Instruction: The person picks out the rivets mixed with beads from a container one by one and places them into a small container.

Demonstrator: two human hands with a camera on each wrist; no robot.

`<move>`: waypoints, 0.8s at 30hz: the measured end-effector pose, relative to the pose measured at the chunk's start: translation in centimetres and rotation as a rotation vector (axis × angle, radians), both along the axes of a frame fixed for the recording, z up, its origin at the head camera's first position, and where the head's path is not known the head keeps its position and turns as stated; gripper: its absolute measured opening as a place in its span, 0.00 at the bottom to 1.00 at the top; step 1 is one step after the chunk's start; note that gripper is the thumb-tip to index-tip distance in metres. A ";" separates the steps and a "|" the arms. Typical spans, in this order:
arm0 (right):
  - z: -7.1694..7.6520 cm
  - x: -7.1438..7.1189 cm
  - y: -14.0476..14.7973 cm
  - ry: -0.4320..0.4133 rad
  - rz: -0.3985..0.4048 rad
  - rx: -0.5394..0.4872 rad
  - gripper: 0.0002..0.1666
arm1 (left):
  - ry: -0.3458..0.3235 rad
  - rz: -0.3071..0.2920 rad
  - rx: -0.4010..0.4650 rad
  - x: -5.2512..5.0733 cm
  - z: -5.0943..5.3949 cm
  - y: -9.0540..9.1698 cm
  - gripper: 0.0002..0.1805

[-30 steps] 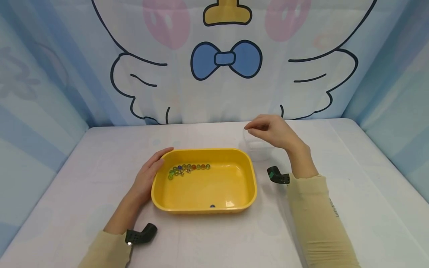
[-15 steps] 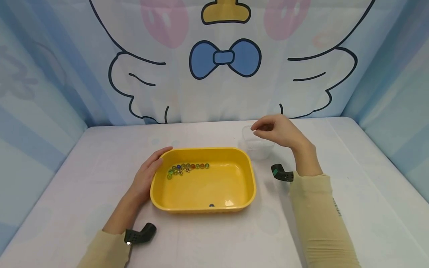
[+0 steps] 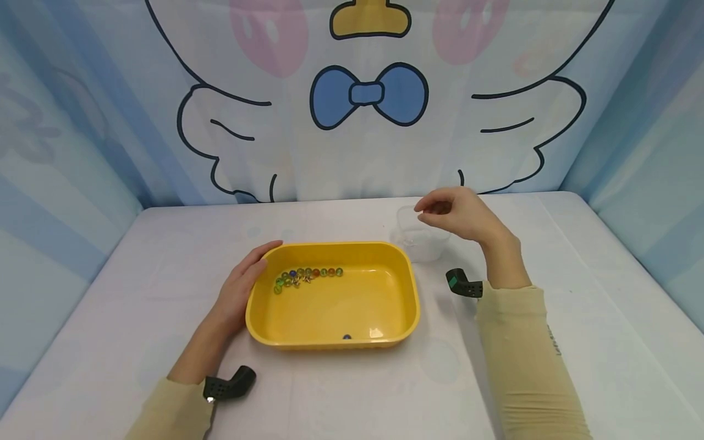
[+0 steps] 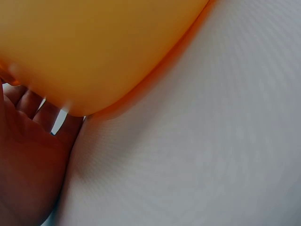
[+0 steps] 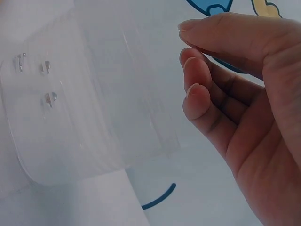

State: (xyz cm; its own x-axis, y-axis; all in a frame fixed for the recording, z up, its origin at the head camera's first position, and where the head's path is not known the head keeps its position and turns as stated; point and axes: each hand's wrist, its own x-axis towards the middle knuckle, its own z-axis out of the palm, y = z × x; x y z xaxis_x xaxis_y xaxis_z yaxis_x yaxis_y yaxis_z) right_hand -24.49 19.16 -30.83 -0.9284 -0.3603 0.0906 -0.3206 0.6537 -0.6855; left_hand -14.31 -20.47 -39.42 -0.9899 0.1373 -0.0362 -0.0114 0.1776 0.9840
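Yellow tray: touched by the left hand, fingers extended.
Clear container: partly screened by the right hand, fingers loosely curved.

Head cam: up high at near side, faces fwd + down over white table to printed backdrop at far edge; widest, farthest off, gets both wrist cams.

L wrist cam: v. close + low, near left side of yellow tray; looks at its outer wall, w/ left hand cropped at frame's left.

R wrist cam: close-up, tilted; looks twd far side at clear container + right hand.

Overlap: head/L = tray, left hand, table; head/R = container, right hand, backdrop.
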 end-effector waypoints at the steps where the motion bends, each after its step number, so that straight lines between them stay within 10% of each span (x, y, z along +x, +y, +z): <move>1: 0.0 0.0 0.0 0.003 0.002 -0.003 0.12 | -0.001 0.003 0.001 0.0 0.0 0.0 0.26; 24: 0.8 0.6 -2.1 0.099 0.123 -0.066 0.11 | -0.013 0.016 -0.006 -0.1 -0.1 0.0 0.26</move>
State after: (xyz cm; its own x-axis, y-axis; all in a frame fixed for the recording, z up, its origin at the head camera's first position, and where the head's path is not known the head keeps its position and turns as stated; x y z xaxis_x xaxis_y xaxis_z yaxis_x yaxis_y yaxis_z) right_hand -23.87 17.02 -30.05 -0.8630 -0.4608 0.2069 -0.4636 0.5598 -0.6869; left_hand -14.37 -20.43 -39.57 -0.9913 0.1214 -0.0500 -0.0271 0.1835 0.9826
